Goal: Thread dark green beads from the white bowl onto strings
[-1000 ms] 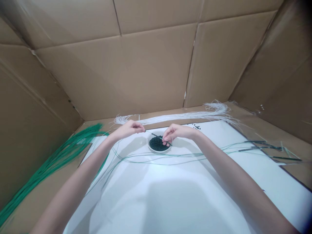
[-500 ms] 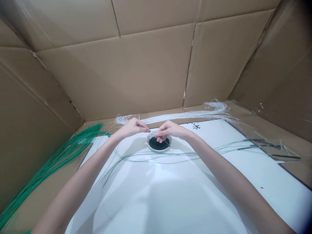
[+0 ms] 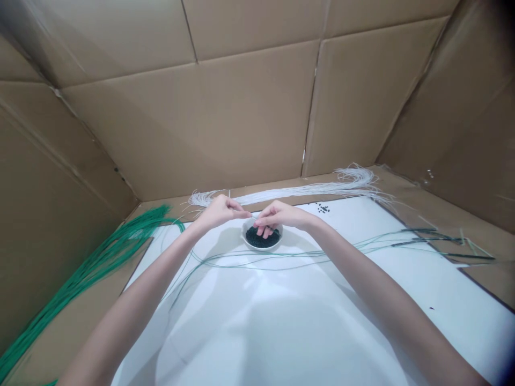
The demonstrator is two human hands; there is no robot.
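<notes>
Thumb and fingertips of my left hand (image 3: 221,212) are pinched together on a thin strand, its colour hard to make out. My right hand (image 3: 279,215) faces it, thumb and forefinger closed on the same strand, the other fingers curled down over a small white bowl (image 3: 262,249). Tiny dark beads (image 3: 257,239) fill the bowl. The fingertips of both hands almost meet above its far rim. Whether a bead is between them is too small to tell.
Green cords (image 3: 86,284) lie bundled at the left, and white cords (image 3: 289,191) stretch along the back. Loose green strands (image 3: 241,265) cross the white board before the bowl, ending in dark beaded lengths (image 3: 442,239) at the right. Loose beads (image 3: 322,208) lie behind my right wrist. Cardboard walls (image 3: 249,123) surround everything.
My left fingertips have moved slightly right, closing the gap to my right hand. The strand end that showed below my right fingers is now mostly hidden.
</notes>
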